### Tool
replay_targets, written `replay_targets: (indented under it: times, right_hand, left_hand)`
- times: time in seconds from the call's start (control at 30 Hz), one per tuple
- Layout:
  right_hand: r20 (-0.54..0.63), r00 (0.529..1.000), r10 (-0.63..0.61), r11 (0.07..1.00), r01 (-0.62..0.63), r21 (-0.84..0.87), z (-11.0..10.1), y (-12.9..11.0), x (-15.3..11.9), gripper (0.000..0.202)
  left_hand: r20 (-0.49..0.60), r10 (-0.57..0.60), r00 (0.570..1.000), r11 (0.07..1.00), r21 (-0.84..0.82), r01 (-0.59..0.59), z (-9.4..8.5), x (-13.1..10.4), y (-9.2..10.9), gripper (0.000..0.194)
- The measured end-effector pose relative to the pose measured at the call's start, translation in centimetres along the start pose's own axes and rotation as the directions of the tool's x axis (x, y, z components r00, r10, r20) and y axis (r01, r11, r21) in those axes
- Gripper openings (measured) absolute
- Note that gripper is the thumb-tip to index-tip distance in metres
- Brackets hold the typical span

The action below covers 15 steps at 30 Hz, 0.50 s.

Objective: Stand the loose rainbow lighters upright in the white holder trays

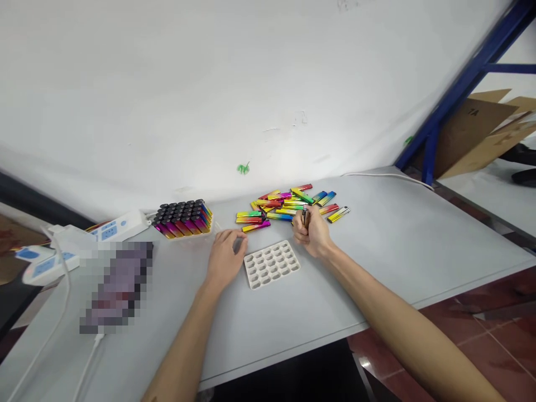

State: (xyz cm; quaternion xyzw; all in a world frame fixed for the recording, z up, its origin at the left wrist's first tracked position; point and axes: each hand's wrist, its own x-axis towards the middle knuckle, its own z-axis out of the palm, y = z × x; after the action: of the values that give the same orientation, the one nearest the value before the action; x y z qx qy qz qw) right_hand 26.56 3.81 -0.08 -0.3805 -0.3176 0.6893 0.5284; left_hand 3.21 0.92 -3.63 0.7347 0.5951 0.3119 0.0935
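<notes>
In the head view, the right hand point(307, 229) has its fingers clenched around a small, slim, dark-topped stick point(305, 216); the fist hides most of it, but the part that shows stands near upright, its dark end pointing toward 12 o'clock, just above the grey, flat surface point(397, 240). That hand lies at about 1 o'clock from a white, rectangular tray with rows of oval hollows point(272, 264), whose long axis slopes gently from between 8 and 9 to between 2 and 3 o'clock. The left hand point(228, 254) rests palm down at 10 o'clock, just beside the tray, its fingers loosely curled and released. Past the tray, around 12 o'clock, glossy, flat, rainbow-coloured metallic sticks point(285, 205) lie in a loose heap, pointing various ways: a yellow one with a silvery end point(338, 214), at the heap's 4 o'clock edge, runs from 8 to 2 o'clock, silvery end toward 2, while a green-and-yellow one point(302, 195) runs from 10 to 4. At 10 o'clock from the tray, beyond the left hand, a clear plastic box point(195, 237) holds upright, rainbow-coloured sticks with black tops point(182, 215), packed in rows, tops upward.
</notes>
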Motion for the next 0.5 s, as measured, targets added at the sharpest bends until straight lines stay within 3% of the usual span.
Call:
replay_targets:
  times: [0.17,0.33,0.4,0.5]
  right_hand:
    - [0.075,0.996,-0.041,0.994,0.048,-0.093,0.3,0.5,-0.3,0.047]
    - [0.280,0.945,-0.172,0.907,0.262,-0.330,1.2,0.9,-1.4,0.031]
    - [0.361,0.921,-0.150,0.871,0.295,-0.392,1.7,0.9,-1.9,0.025]
    - [0.436,0.894,-0.099,0.908,0.260,-0.328,2.8,1.3,-2.5,0.025]
  left_hand:
    - [-0.007,0.000,1.000,1.000,-0.009,0.000,-0.4,0.1,0.1,0.013]
    - [0.035,0.011,0.999,1.000,-0.012,-0.011,-0.7,0.2,-0.3,0.013]
    - [0.033,0.030,0.999,1.000,-0.009,-0.030,-0.5,0.2,-0.5,0.013]
    - [0.020,0.061,0.998,0.998,0.020,-0.062,-0.2,0.2,-0.5,0.014]
